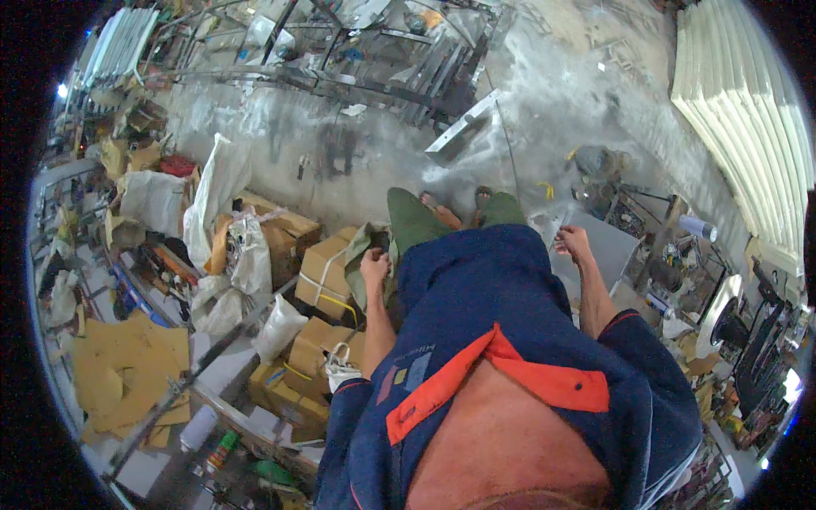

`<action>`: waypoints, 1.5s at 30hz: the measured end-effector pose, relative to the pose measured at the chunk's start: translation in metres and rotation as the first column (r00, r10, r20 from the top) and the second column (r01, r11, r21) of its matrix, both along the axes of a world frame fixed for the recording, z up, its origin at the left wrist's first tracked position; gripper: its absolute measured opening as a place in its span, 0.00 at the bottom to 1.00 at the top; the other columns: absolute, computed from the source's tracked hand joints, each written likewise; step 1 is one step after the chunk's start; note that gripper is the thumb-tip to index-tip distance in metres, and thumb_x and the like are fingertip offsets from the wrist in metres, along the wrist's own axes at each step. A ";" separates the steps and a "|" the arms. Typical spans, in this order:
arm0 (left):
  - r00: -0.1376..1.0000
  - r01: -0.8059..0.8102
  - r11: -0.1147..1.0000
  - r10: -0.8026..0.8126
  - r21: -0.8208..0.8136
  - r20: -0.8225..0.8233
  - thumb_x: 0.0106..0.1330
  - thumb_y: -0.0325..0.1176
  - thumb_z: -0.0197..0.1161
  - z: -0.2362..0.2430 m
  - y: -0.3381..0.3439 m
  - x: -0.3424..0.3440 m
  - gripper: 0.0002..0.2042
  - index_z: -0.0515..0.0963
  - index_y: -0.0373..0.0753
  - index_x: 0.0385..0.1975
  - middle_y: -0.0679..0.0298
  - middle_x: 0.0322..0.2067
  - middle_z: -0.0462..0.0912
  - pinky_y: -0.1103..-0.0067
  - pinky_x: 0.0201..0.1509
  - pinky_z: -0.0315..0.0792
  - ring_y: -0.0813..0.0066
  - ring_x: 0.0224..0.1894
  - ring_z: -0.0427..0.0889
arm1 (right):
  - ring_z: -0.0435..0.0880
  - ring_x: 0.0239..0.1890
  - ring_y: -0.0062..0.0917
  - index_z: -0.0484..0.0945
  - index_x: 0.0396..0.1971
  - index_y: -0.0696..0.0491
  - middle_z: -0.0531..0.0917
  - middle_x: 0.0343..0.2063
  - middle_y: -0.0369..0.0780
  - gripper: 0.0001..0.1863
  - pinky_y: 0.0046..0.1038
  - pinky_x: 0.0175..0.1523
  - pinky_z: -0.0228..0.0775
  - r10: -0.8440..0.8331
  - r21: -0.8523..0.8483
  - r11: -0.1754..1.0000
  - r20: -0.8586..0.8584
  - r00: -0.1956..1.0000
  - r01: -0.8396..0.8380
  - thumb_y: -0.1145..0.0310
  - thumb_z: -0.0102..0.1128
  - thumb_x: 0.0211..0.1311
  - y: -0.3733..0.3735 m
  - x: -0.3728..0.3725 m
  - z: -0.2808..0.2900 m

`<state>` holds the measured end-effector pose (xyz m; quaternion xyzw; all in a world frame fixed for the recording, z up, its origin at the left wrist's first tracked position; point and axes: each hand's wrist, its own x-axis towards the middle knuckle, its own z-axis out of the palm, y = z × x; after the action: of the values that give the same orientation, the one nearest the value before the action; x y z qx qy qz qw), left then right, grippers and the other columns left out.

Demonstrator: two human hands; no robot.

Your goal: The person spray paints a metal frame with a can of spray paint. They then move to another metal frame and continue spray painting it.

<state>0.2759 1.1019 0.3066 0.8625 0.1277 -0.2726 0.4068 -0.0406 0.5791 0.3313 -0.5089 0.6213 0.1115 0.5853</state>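
Note:
My left hand (374,265) hangs beside my left thigh with its fingers curled in. An olive-green cloth (355,265) lies right behind that hand, and whether the fingers hold it or anything else is hidden. To the left of the hand is a brown cardboard box (323,270) bound with white and yellow strap. On the other side, my right hand (572,241) hangs with loosely bent fingers a little apart, and nothing shows in them. Behind this hand is a flat grey panel (605,248).
More cardboard boxes (316,347), white sacks (223,183) and a flattened brown carton (127,365) crowd the left. Metal frames and bars (382,76) lie ahead, near an angled metal strip (463,127). Pale corrugated sheets (735,110) and a standing fan (722,319) are at the right.

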 end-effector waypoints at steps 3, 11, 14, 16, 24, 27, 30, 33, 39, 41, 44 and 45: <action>0.992 0.092 0.995 -0.095 0.031 0.080 0.68 0.30 0.70 0.012 -0.042 0.087 0.14 0.84 0.33 0.52 0.53 0.35 0.91 0.70 0.41 0.83 0.67 0.36 0.91 | 0.85 0.24 0.24 0.84 0.51 0.64 0.87 0.34 0.43 0.16 0.30 0.29 0.82 0.133 -0.115 0.986 0.103 0.986 -0.121 0.69 0.64 0.69 -0.013 0.095 0.000; 0.890 0.456 0.885 -0.457 0.095 -0.013 0.66 0.37 0.71 -0.063 -0.125 0.341 0.20 0.84 0.35 0.55 0.50 0.48 0.90 0.64 0.55 0.81 0.54 0.50 0.90 | 0.88 0.36 0.27 0.86 0.49 0.59 0.90 0.36 0.43 0.16 0.32 0.44 0.81 0.445 -0.437 0.851 0.307 0.841 -0.290 0.65 0.69 0.65 -0.013 0.494 0.009; 0.780 0.626 0.754 -0.607 0.199 -0.153 0.67 0.42 0.72 -0.137 -0.121 0.404 0.26 0.80 0.37 0.62 0.46 0.54 0.86 0.56 0.62 0.77 0.45 0.58 0.84 | 0.89 0.37 0.30 0.87 0.47 0.58 0.90 0.38 0.44 0.16 0.34 0.47 0.82 0.412 -0.359 0.887 0.335 0.847 -0.289 0.65 0.69 0.65 -0.020 0.624 -0.045; 0.751 0.660 0.711 -0.631 0.243 -0.195 0.67 0.47 0.72 -0.182 -0.124 0.436 0.32 0.75 0.39 0.68 0.44 0.60 0.81 0.51 0.66 0.74 0.39 0.63 0.78 | 0.90 0.38 0.33 0.86 0.46 0.58 0.90 0.36 0.44 0.15 0.36 0.45 0.82 0.428 -0.283 0.891 0.270 0.862 -0.354 0.65 0.68 0.64 -0.029 0.720 -0.107; 0.800 0.597 0.673 -0.457 0.437 -0.389 0.67 0.52 0.72 -0.213 -0.160 0.532 0.37 0.73 0.33 0.68 0.39 0.67 0.75 0.51 0.70 0.70 0.32 0.68 0.72 | 0.90 0.42 0.52 0.86 0.37 0.59 0.88 0.37 0.56 0.14 0.52 0.49 0.82 0.755 -0.301 0.586 -0.136 0.642 -0.753 0.65 0.64 0.58 -0.093 0.927 -0.506; 0.785 0.619 0.659 -0.497 0.427 -0.371 0.67 0.50 0.73 -0.236 -0.139 0.554 0.34 0.76 0.33 0.66 0.40 0.61 0.80 0.52 0.68 0.73 0.34 0.65 0.76 | 0.91 0.45 0.51 0.85 0.42 0.59 0.88 0.39 0.58 0.14 0.53 0.51 0.81 0.816 -0.504 0.373 -0.223 0.534 -0.779 0.67 0.60 0.60 -0.099 0.965 -0.607; 0.718 0.686 0.586 -0.642 0.432 -0.270 0.66 0.49 0.76 -0.242 -0.123 0.572 0.32 0.78 0.34 0.63 0.41 0.54 0.84 0.52 0.62 0.76 0.36 0.56 0.82 | 0.89 0.50 0.55 0.85 0.45 0.59 0.88 0.42 0.61 0.17 0.55 0.57 0.80 0.737 -0.512 0.453 -0.246 0.629 -0.730 0.66 0.62 0.58 -0.097 1.009 -0.661; 0.687 0.648 0.638 -0.725 0.416 0.042 0.66 0.47 0.76 -0.258 -0.124 0.590 0.30 0.78 0.34 0.61 0.43 0.50 0.85 0.53 0.57 0.78 0.38 0.51 0.84 | 0.88 0.52 0.55 0.83 0.49 0.61 0.88 0.45 0.60 0.21 0.54 0.60 0.80 0.597 -0.554 0.521 -0.307 0.741 -0.649 0.64 0.64 0.59 -0.116 1.037 -0.703; 0.785 0.614 0.619 -0.547 0.490 -0.292 0.64 0.39 0.78 -0.253 -0.167 0.626 0.23 0.80 0.35 0.54 0.46 0.50 0.85 0.55 0.57 0.79 0.42 0.52 0.84 | 0.86 0.55 0.61 0.81 0.52 0.62 0.87 0.49 0.58 0.21 0.52 0.60 0.81 0.524 -0.407 0.652 -0.368 0.768 -0.640 0.63 0.65 0.65 -0.137 1.046 -0.755; 0.787 0.597 0.638 -0.584 0.486 -0.200 0.63 0.42 0.78 -0.255 -0.164 0.623 0.24 0.80 0.35 0.54 0.46 0.48 0.86 0.54 0.55 0.79 0.40 0.50 0.85 | 0.87 0.54 0.58 0.82 0.53 0.60 0.87 0.50 0.58 0.21 0.52 0.58 0.83 0.539 -0.389 0.630 -0.403 0.740 -0.672 0.63 0.66 0.65 -0.132 1.066 -0.760; 0.800 0.590 0.630 -0.543 0.505 -0.257 0.63 0.43 0.78 -0.248 -0.173 0.622 0.25 0.80 0.36 0.54 0.47 0.49 0.85 0.53 0.54 0.79 0.39 0.49 0.85 | 0.90 0.53 0.53 0.86 0.47 0.59 0.89 0.44 0.57 0.18 0.51 0.56 0.84 0.418 -0.475 0.651 -0.427 0.801 -0.593 0.62 0.67 0.64 -0.124 1.076 -0.771; 0.795 0.596 0.622 -0.548 0.508 -0.262 0.62 0.43 0.78 -0.250 -0.177 0.626 0.25 0.80 0.36 0.54 0.46 0.49 0.85 0.53 0.55 0.79 0.39 0.49 0.85 | 0.90 0.52 0.51 0.87 0.43 0.57 0.89 0.42 0.55 0.16 0.50 0.56 0.84 0.446 -0.468 0.653 -0.397 0.802 -0.595 0.60 0.67 0.63 -0.126 1.078 -0.775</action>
<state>0.9014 0.9250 0.0568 0.9261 -0.0618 -0.3717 0.0183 1.0377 0.4534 -0.4434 -0.7994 0.5189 0.1466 0.2650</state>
